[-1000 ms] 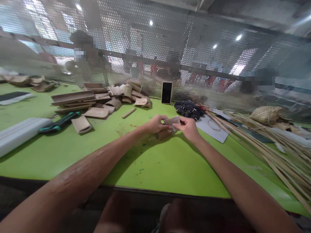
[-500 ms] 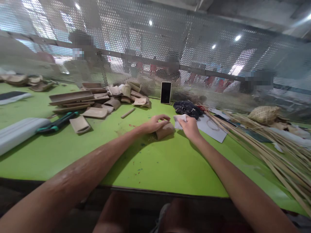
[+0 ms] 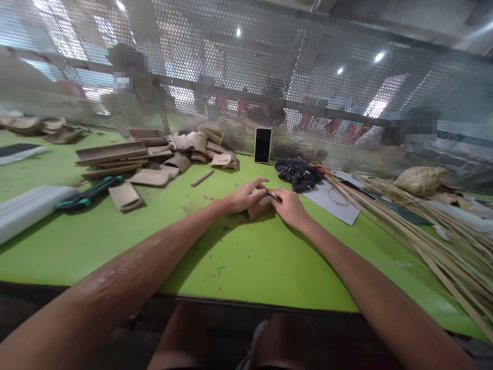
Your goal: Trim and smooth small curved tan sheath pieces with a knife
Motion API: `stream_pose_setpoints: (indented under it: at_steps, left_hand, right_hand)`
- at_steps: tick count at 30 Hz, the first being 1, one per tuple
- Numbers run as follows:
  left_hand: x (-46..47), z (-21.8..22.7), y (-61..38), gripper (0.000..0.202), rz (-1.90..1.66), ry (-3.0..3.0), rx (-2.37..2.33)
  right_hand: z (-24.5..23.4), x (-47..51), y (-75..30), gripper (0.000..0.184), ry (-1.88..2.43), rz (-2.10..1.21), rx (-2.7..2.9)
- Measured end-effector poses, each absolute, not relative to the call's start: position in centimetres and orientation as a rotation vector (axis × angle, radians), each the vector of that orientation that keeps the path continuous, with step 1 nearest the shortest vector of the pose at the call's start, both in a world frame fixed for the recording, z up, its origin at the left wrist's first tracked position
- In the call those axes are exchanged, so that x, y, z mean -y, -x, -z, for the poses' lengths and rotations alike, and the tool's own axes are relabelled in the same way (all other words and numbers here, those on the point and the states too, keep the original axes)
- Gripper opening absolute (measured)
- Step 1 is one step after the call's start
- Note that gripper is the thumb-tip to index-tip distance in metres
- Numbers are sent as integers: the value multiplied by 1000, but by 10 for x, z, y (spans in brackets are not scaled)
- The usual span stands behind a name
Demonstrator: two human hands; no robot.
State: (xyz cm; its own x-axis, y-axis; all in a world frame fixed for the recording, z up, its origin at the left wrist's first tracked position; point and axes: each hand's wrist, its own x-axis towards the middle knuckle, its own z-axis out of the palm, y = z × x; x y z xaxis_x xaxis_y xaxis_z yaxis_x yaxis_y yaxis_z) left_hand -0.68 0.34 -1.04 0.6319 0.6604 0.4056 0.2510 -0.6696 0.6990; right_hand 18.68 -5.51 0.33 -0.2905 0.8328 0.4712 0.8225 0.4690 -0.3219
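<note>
A curved piece of split bamboo (image 3: 257, 210) lies on the green table, hollow side down. Over its left and far side rests my left hand (image 3: 245, 196), holding it steady with thumb and fingers. My right hand (image 3: 289, 204) is at its right end, fingers pinched on a small folded sheet that looks like sandpaper (image 3: 265, 201), pale with a dark side. The sheet touches the top of the bamboo, partly covered by my fingers. Pale crumbs lie by the bamboo's near left edge. Both hands almost meet.
A pile of bamboo pieces (image 3: 154, 154) lies back left, near green-black pliers-like tools (image 3: 90, 194) and a white block (image 3: 33, 208). A phone (image 3: 263, 145) stands upright at the mesh screen. Dark cloth (image 3: 296, 173), white paper (image 3: 335, 201) and long bamboo strips (image 3: 423, 226) lie right.
My right hand has moved left with the pale sheet, from beside the bamboo piece onto its top. My left hand has stayed on the bamboo.
</note>
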Motion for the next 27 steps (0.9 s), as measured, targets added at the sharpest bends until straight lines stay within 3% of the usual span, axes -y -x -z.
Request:
stream_pose_setpoints:
  at_steps: [8, 13, 19, 24, 27]
  left_hand:
    - [-10, 10, 0, 41, -892, -2328, -766]
    - [-16, 14, -1, 40, -910, -2260, -744]
    - [-14, 9, -3, 36, -894, -2336, -814]
    - [-16, 15, -5, 35, -944, -2241, -826]
    - [-17, 19, -6, 39, -961, -2169, -868]
  right_hand:
    - [0, 64, -171, 25, 1355, 302, 2315]
    - [2, 64, -165, 29, 1220, 344, 2437]
    - [4, 50, -175, 28, 1392, 302, 2316]
    - [7, 59, -166, 30, 1125, 249, 2402]
    - [7, 53, -170, 29, 1189, 242, 2390]
